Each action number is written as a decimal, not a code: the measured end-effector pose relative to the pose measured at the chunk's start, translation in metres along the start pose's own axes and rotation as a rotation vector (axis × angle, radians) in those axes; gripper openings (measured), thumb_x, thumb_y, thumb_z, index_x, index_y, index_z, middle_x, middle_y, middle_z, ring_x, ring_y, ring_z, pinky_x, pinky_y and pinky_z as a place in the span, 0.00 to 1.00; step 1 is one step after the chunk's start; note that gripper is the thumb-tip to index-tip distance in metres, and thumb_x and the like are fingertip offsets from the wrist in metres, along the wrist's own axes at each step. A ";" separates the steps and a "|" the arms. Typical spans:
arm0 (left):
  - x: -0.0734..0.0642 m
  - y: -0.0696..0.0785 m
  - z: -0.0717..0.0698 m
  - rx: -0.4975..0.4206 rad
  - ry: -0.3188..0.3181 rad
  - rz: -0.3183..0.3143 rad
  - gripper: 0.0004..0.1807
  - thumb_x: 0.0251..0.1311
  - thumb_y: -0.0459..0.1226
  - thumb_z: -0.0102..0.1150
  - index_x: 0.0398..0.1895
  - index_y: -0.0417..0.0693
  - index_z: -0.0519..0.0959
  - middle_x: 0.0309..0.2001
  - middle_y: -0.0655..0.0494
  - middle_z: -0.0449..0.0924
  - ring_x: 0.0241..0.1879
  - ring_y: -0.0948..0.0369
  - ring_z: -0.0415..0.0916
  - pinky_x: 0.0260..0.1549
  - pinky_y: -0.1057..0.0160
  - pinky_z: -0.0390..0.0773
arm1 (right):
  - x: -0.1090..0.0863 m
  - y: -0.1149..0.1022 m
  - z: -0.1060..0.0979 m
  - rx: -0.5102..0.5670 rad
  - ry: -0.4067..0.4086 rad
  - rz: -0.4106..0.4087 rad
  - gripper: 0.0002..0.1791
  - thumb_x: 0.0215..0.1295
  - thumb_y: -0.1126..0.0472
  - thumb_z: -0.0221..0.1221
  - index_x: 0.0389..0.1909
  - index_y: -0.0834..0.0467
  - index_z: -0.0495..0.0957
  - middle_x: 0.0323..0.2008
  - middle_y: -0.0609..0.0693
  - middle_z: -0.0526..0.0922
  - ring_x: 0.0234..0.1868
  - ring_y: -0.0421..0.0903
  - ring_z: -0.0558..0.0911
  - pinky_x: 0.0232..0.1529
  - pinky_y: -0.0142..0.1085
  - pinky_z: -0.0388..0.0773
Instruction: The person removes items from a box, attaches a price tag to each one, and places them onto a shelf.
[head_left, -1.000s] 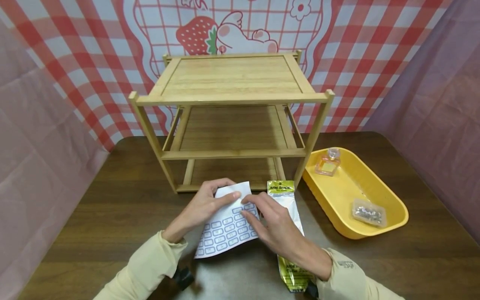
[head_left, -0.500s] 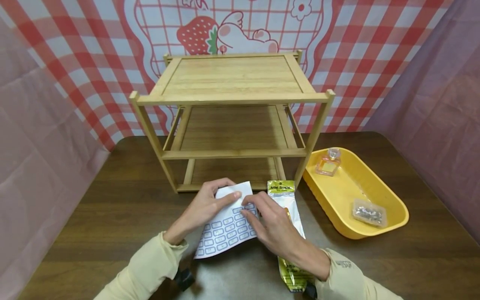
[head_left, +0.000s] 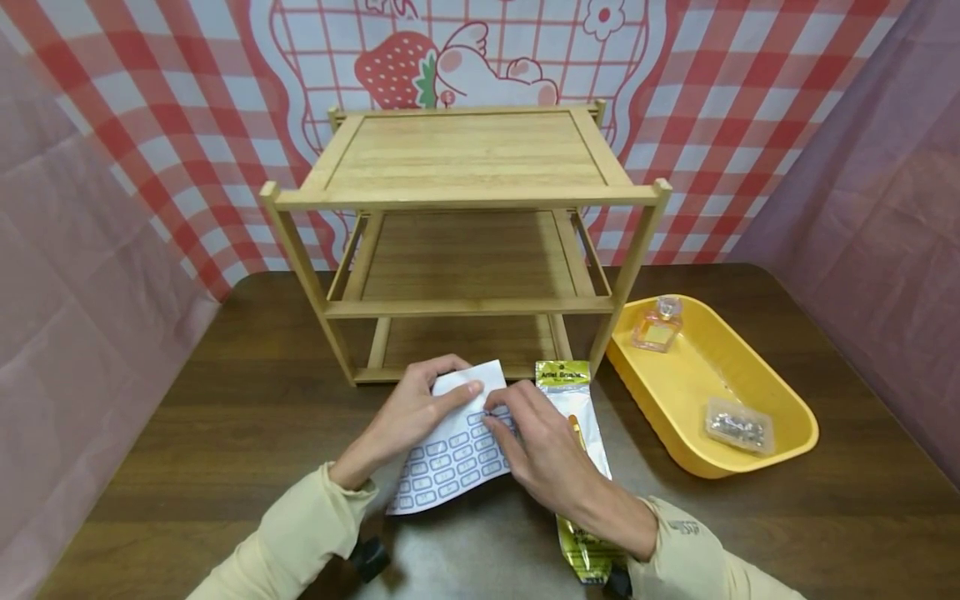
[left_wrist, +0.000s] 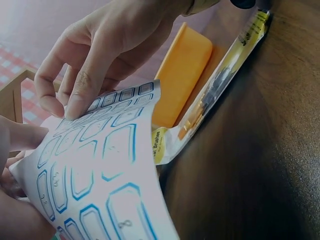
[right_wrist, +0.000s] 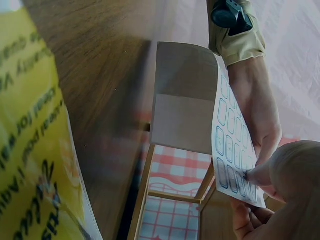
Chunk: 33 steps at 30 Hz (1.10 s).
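A white sheet of blue-bordered number labels [head_left: 450, 458] is tilted up over the table in front of the rack. My left hand [head_left: 416, 404] grips its upper left part, thumb on the printed face and fingers behind. My right hand [head_left: 551, 450] has thumb and forefinger bent together at a label near the sheet's right side, pinching there. In the left wrist view the label sheet [left_wrist: 120, 155] curves, and the right hand's thumb [left_wrist: 82, 95] touches its far part. The plain back of the sheet [right_wrist: 185, 100] shows in the right wrist view.
A wooden three-tier rack [head_left: 465, 196] stands behind the hands. Under the right forearm lies a yellow and silver artist brush packet [head_left: 585, 546]. The yellow tray [head_left: 795, 421] at right holds a perfume bottle [head_left: 657, 327] and a clear box of small metal pieces [head_left: 738, 427].
The sheet has shifted and turned slightly under the right fingertips, its lower edge tilting a little. Both hands stay nearly in place, the right one moving a touch.
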<state>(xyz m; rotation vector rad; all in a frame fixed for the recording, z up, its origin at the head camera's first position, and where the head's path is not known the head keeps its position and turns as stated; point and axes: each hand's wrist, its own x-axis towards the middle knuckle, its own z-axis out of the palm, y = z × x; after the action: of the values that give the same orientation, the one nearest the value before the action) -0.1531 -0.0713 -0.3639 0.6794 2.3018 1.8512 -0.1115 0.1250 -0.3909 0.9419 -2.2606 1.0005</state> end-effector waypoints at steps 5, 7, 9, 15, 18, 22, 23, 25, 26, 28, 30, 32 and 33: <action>0.000 0.000 0.001 0.017 -0.005 -0.010 0.06 0.69 0.32 0.62 0.42 0.35 0.82 0.30 0.52 0.82 0.24 0.61 0.76 0.23 0.68 0.76 | 0.001 0.000 0.000 -0.027 -0.002 0.026 0.10 0.64 0.71 0.67 0.42 0.60 0.76 0.42 0.52 0.75 0.39 0.44 0.76 0.36 0.34 0.80; 0.000 0.001 0.001 0.027 -0.006 -0.012 0.06 0.69 0.32 0.62 0.42 0.35 0.83 0.30 0.52 0.82 0.24 0.61 0.76 0.23 0.67 0.76 | 0.001 -0.001 -0.001 -0.033 0.001 0.036 0.11 0.63 0.71 0.68 0.41 0.60 0.76 0.44 0.54 0.73 0.41 0.46 0.76 0.38 0.36 0.80; 0.000 0.000 0.002 0.040 -0.004 -0.009 0.06 0.69 0.32 0.63 0.42 0.36 0.83 0.30 0.52 0.82 0.24 0.61 0.76 0.23 0.67 0.76 | 0.001 -0.001 -0.001 -0.041 0.012 0.039 0.12 0.62 0.71 0.68 0.41 0.60 0.76 0.46 0.57 0.71 0.43 0.47 0.75 0.40 0.37 0.80; 0.001 0.000 0.002 0.076 -0.003 -0.003 0.06 0.69 0.33 0.63 0.42 0.37 0.83 0.31 0.52 0.82 0.24 0.61 0.76 0.23 0.67 0.76 | 0.002 0.000 0.000 -0.064 0.049 0.025 0.12 0.59 0.72 0.70 0.39 0.60 0.77 0.46 0.58 0.66 0.46 0.51 0.70 0.43 0.41 0.73; 0.001 0.000 0.001 0.082 -0.004 -0.004 0.06 0.69 0.33 0.63 0.42 0.37 0.83 0.30 0.52 0.82 0.24 0.61 0.76 0.23 0.66 0.76 | 0.002 0.000 0.000 -0.083 0.048 0.016 0.13 0.58 0.72 0.71 0.39 0.60 0.78 0.43 0.55 0.69 0.43 0.49 0.71 0.42 0.40 0.71; 0.001 0.000 0.001 0.086 -0.007 -0.009 0.06 0.69 0.33 0.63 0.42 0.37 0.83 0.30 0.52 0.82 0.24 0.61 0.76 0.23 0.67 0.76 | 0.002 0.000 -0.001 -0.098 0.023 0.011 0.13 0.58 0.72 0.71 0.39 0.60 0.78 0.38 0.50 0.73 0.39 0.45 0.72 0.38 0.38 0.73; 0.001 0.000 0.001 0.086 -0.009 -0.011 0.06 0.70 0.33 0.63 0.42 0.37 0.83 0.30 0.52 0.82 0.24 0.61 0.76 0.23 0.67 0.76 | 0.002 0.000 -0.002 -0.099 0.014 0.013 0.12 0.59 0.71 0.71 0.39 0.60 0.78 0.37 0.49 0.73 0.38 0.44 0.72 0.37 0.37 0.73; 0.001 0.000 0.001 0.089 -0.011 -0.014 0.07 0.70 0.34 0.63 0.43 0.37 0.83 0.30 0.52 0.82 0.24 0.61 0.75 0.23 0.67 0.76 | 0.002 0.000 -0.003 -0.100 0.001 0.020 0.12 0.59 0.71 0.71 0.39 0.60 0.78 0.37 0.48 0.74 0.37 0.43 0.73 0.36 0.36 0.73; 0.001 0.000 0.001 0.091 -0.012 -0.016 0.07 0.70 0.34 0.63 0.43 0.38 0.83 0.30 0.53 0.82 0.24 0.61 0.75 0.23 0.67 0.76 | 0.002 0.000 -0.003 -0.100 -0.003 0.021 0.12 0.60 0.70 0.71 0.39 0.60 0.78 0.36 0.48 0.74 0.37 0.43 0.73 0.36 0.35 0.74; 0.001 0.000 0.001 0.089 -0.015 -0.019 0.07 0.70 0.34 0.63 0.43 0.38 0.83 0.31 0.53 0.82 0.24 0.61 0.75 0.23 0.67 0.76 | 0.003 0.000 -0.004 -0.098 -0.010 0.023 0.11 0.61 0.70 0.70 0.38 0.59 0.78 0.36 0.48 0.74 0.37 0.43 0.73 0.36 0.35 0.74; 0.001 0.000 0.001 0.093 -0.014 -0.017 0.07 0.69 0.34 0.64 0.43 0.38 0.84 0.31 0.53 0.82 0.24 0.62 0.75 0.23 0.67 0.76 | 0.003 0.000 -0.004 -0.097 -0.011 0.020 0.10 0.61 0.69 0.70 0.38 0.59 0.78 0.35 0.47 0.74 0.36 0.43 0.73 0.36 0.34 0.74; 0.001 -0.001 0.001 0.097 -0.015 -0.015 0.06 0.69 0.34 0.64 0.42 0.39 0.84 0.31 0.53 0.82 0.24 0.61 0.76 0.23 0.66 0.76 | 0.002 0.000 -0.004 -0.095 -0.010 0.012 0.10 0.61 0.70 0.70 0.38 0.59 0.78 0.35 0.47 0.74 0.36 0.43 0.73 0.35 0.35 0.73; 0.001 -0.001 0.001 0.101 -0.016 -0.013 0.06 0.69 0.34 0.64 0.42 0.39 0.84 0.31 0.53 0.83 0.24 0.61 0.76 0.23 0.66 0.76 | 0.003 0.001 -0.004 -0.094 -0.009 0.009 0.10 0.61 0.70 0.70 0.38 0.59 0.78 0.35 0.47 0.74 0.36 0.43 0.73 0.35 0.34 0.73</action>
<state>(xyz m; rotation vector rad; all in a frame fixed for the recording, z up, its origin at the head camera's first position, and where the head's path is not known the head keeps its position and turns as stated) -0.1542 -0.0700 -0.3645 0.6872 2.3972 1.7276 -0.1129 0.1273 -0.3871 0.8983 -2.3001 0.8867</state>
